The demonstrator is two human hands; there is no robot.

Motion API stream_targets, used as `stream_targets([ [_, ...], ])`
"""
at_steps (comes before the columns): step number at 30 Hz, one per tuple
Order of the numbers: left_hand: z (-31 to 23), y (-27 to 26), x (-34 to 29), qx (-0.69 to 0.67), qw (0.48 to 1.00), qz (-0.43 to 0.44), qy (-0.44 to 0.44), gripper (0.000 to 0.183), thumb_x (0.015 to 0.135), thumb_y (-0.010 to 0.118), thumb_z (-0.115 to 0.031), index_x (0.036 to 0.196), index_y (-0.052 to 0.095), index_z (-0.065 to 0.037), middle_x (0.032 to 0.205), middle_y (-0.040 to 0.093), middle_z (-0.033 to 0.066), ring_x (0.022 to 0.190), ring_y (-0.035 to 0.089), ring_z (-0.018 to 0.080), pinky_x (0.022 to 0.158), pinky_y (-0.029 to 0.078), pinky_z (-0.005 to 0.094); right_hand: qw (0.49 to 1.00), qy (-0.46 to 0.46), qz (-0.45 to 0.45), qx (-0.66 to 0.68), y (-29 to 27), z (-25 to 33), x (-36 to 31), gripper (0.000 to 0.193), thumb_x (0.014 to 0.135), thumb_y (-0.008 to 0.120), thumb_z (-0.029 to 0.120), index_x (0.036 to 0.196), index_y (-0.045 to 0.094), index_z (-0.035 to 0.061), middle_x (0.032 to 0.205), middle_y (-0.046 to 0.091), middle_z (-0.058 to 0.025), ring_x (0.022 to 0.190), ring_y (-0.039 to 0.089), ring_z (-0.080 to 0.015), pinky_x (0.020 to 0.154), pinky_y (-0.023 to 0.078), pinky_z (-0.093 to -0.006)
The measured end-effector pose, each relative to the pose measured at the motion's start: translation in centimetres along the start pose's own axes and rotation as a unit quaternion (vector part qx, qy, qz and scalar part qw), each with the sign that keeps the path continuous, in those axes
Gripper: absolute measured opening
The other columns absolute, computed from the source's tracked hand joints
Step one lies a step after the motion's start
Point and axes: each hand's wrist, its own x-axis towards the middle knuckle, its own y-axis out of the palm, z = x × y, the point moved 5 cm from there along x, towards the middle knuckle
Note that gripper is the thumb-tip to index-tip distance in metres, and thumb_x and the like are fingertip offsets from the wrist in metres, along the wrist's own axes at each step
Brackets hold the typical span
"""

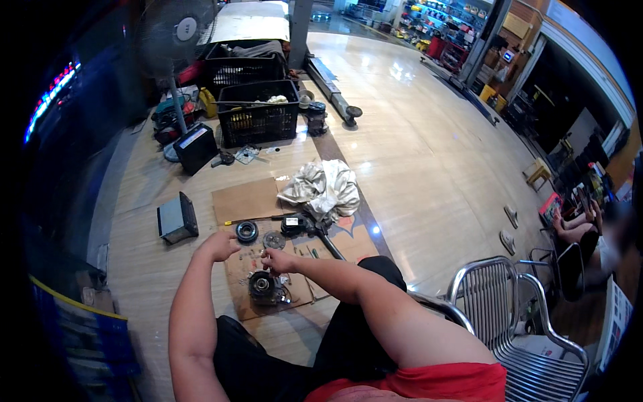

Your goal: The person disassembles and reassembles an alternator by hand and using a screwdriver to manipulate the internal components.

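Observation:
My left hand [220, 246] hovers at the left edge of a cardboard sheet [236, 202], fingers loosely out with nothing seen in them. It is nearest to a black ringed pulley [246, 232]. My right hand [280, 261] is closed, fingertips pinched above a round metal machine part with a central hub [262, 285], which looks like a compressor body. What the pinch holds is too small to make out. A flat grey metal disc [273, 240] lies just beyond that hand. Small loose parts and tools lie around on the cardboard.
A crumpled white cloth [325, 189] and a black boxy tool [293, 225] lie ahead. A grey metal box [178, 218] stands left. Beyond are black crates [260, 127], a battery [195, 149] and a fan [175, 40]. A metal chair [492, 301] is at right; another person sits farther off.

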Motion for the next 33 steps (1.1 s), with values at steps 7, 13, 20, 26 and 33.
stream_targets([
  [7,0.3,0.3,0.4,-0.002,1.0,-0.029,0.01,0.039,0.078,0.065,-0.031,0.11,0.061,-0.011,0.105,0.062,0.0164,0.099,0.058,0.0314,0.086,0.046,0.0368,1.0,0.008,0.012,-0.002,-0.1,-1.2,0.8,0.034,0.091,0.051,0.022,0.117,0.039,0.003,0.084,0.058,-0.0095,0.062,0.06,-0.0173,0.051,0.051,-0.0302],
  [13,1.8,1.1,0.8,0.038,0.998,-0.047,0.021,0.044,0.08,0.061,-0.037,0.111,0.059,-0.006,0.108,0.06,0.0184,0.101,0.057,0.0315,0.088,0.045,0.0371,0.994,-0.018,0.012,-0.103,0.3,-0.8,0.9,0.039,0.088,0.054,0.016,0.12,0.037,0.0006,0.08,0.058,-0.0105,0.064,0.06,-0.0189,0.052,0.05,-0.0316],
  [20,0.6,0.0,-0.3,0.017,1.0,0.006,-0.007,0.05,0.08,0.063,-0.033,0.119,0.054,-0.003,0.117,0.056,0.0187,0.109,0.054,0.0314,0.092,0.043,0.0364,0.974,-0.069,-0.036,-0.214,-0.3,0.1,0.6,0.052,0.083,0.057,0.014,0.125,0.031,-0.0022,0.084,0.061,-0.0166,0.066,0.062,-0.0207,0.054,0.049,-0.0324],
  [26,1.9,0.4,-0.3,0.007,0.999,-0.037,-0.004,0.041,0.08,0.063,-0.034,0.111,0.06,-0.007,0.108,0.061,0.017,0.101,0.057,0.0309,0.087,0.045,0.0369,0.976,-0.069,-0.039,-0.202,-0.1,0.1,0.5,0.053,0.082,0.058,0.015,0.126,0.032,-0.0013,0.083,0.061,-0.0166,0.066,0.062,-0.0219,0.058,0.049,-0.0348],
  [33,1.8,0.6,0.6,0.012,1.0,-0.023,0.0,0.045,0.079,0.064,-0.031,0.116,0.057,-0.006,0.114,0.058,0.0166,0.106,0.055,0.0305,0.091,0.043,0.0365,0.945,-0.162,-0.043,-0.279,0.0,-0.5,1.3,0.054,0.083,0.058,0.012,0.127,0.03,-0.0017,0.08,0.061,-0.0157,0.066,0.063,-0.0234,0.06,0.049,-0.0357],
])
